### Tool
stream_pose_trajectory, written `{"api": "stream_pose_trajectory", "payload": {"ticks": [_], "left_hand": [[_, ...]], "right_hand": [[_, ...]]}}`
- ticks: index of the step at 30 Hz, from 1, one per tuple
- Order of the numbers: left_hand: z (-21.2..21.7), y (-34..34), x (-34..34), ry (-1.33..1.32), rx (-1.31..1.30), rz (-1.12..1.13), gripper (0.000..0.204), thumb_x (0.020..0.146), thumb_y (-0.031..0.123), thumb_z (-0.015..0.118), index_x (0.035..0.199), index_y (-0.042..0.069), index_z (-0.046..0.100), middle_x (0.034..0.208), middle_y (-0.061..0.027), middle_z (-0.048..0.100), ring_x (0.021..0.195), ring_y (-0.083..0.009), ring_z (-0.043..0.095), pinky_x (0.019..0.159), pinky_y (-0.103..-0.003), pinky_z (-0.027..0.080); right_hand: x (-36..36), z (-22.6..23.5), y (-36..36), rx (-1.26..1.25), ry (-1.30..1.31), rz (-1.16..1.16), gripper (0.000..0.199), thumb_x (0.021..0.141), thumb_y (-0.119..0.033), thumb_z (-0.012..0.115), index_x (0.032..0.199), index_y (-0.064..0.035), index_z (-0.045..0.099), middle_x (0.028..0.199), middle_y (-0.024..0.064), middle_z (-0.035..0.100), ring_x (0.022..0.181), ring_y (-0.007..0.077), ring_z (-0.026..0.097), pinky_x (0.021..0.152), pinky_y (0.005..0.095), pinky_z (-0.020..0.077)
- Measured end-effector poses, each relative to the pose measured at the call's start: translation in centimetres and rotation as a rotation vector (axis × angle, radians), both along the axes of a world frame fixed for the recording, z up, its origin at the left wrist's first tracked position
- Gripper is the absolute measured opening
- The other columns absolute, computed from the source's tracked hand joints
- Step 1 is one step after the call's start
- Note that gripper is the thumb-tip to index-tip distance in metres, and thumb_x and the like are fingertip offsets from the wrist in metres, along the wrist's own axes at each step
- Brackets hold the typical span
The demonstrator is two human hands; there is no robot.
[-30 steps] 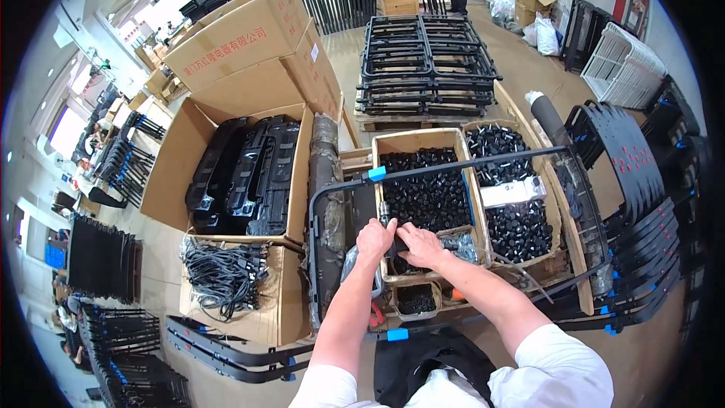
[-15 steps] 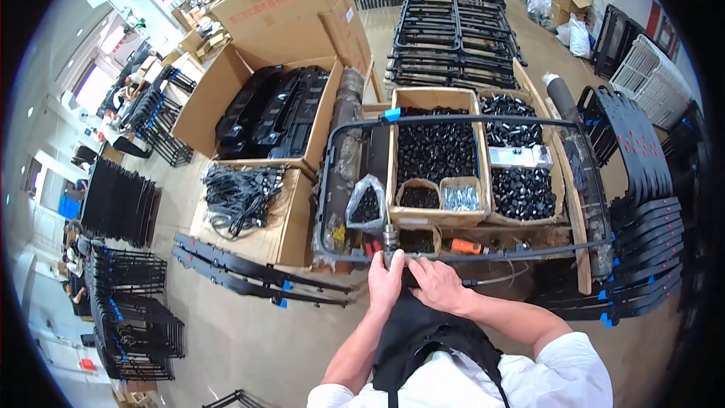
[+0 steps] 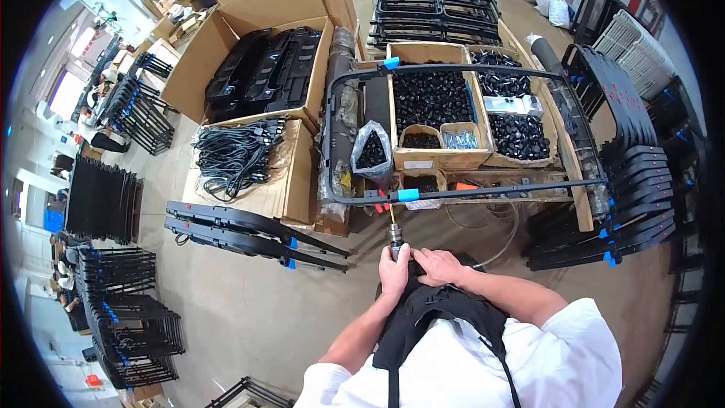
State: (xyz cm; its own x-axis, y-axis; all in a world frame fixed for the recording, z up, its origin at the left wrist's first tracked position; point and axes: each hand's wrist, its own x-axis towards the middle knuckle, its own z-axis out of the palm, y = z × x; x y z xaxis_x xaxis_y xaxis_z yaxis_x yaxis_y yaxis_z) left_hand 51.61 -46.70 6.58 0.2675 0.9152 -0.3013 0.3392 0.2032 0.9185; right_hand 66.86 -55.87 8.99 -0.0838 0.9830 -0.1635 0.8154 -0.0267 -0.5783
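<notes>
Left hand (image 3: 393, 272) and right hand (image 3: 439, 267) now back toward 6 o'clock, outside the black frame's (image 3: 483, 191) near rail; a second ago over the parts box (image 3: 461, 159). Power drill (image 3: 395, 236) comes back too, bit (image 3: 392, 216) now showing, aimed at 12. Blue clip (image 3: 408, 195), hand-covered half a second ago, now visible.

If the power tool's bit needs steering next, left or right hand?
Left hand, probably: it holds the power tool just behind the metal chuck, roughly in line with the bit. The right hand sits to its right, farther from the bit.
</notes>
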Motion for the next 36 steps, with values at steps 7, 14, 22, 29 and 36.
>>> {"api": "stream_pose_trajectory", "payload": {"ticks": [7, 14, 22, 29, 36], "left_hand": [[-0.5, 1.3, -0.7, 0.016, -0.081, -0.055, 0.041, 0.1, 0.04, 0.074, 0.096, 0.0, 0.067, 0.085, -0.0079, 0.068, 0.079, -0.0178, 0.061, 0.074, -0.038, 0.051], [-0.3, 2.7, -0.8, 0.08, -0.077, -0.107, 0.045, 0.099, 0.044, 0.073, 0.101, 0.0, 0.068, 0.086, -0.0092, 0.07, 0.08, -0.0197, 0.063, 0.077, -0.04, 0.052], [0.0, 3.1, -0.3, 0.114, -0.073, -0.11, 0.049, 0.099, 0.048, 0.072, 0.102, -0.001, 0.065, 0.094, -0.0129, 0.072, 0.087, -0.0233, 0.067, 0.081, -0.042, 0.053], [-0.3, 3.5, 0.4, 0.178, -0.049, -0.112, 0.049, 0.1, 0.049, 0.071, 0.102, 0.0, 0.064, 0.091, -0.0117, 0.07, 0.084, -0.022, 0.065, 0.079, -0.041, 0.053], [-1.4, 4.1, 0.7, 0.171, -0.03, -0.099, 0.048, 0.101, 0.048, 0.071, 0.102, 0.0, 0.064, 0.086, -0.0091, 0.068, 0.079, -0.0202, 0.062, 0.075, -0.041, 0.053]], "right_hand": [[-2.0, 1.0, 0.6, -0.143, 0.003, -0.103, 0.078, 0.083, -0.034, 0.077, 0.146, -0.0004, 0.046, 0.127, 0.0251, 0.067, 0.111, 0.0453, 0.068, 0.096, 0.0533, 0.0565], [-2.4, 2.0, 1.5, -0.123, 0.067, -0.168, 0.072, 0.084, -0.03, 0.076, 0.142, 0.0011, 0.045, 0.127, 0.0293, 0.067, 0.117, 0.0473, 0.066, 0.1, 0.0531, 0.0544], [-1.8, 3.1, 2.0, -0.164, 0.101, -0.167, 0.075, 0.085, -0.031, 0.078, 0.14, 0.0028, 0.04, 0.119, 0.0336, 0.069, 0.112, 0.0495, 0.068, 0.097, 0.0542, 0.0541], [-1.1, 3.7, 2.5, -0.184, 0.125, -0.179, 0.084, 0.085, -0.032, 0.079, 0.148, 0.0023, 0.035, 0.124, 0.034, 0.068, 0.115, 0.05, 0.067, 0.099, 0.0543, 0.0532], [-0.5, 3.1, 2.9, -0.146, 0.157, -0.164, 0.087, 0.084, -0.032, 0.08, 0.15, 0.0028, 0.035, 0.127, 0.0345, 0.067, 0.117, 0.0504, 0.066, 0.1, 0.0532, 0.0535]]}}
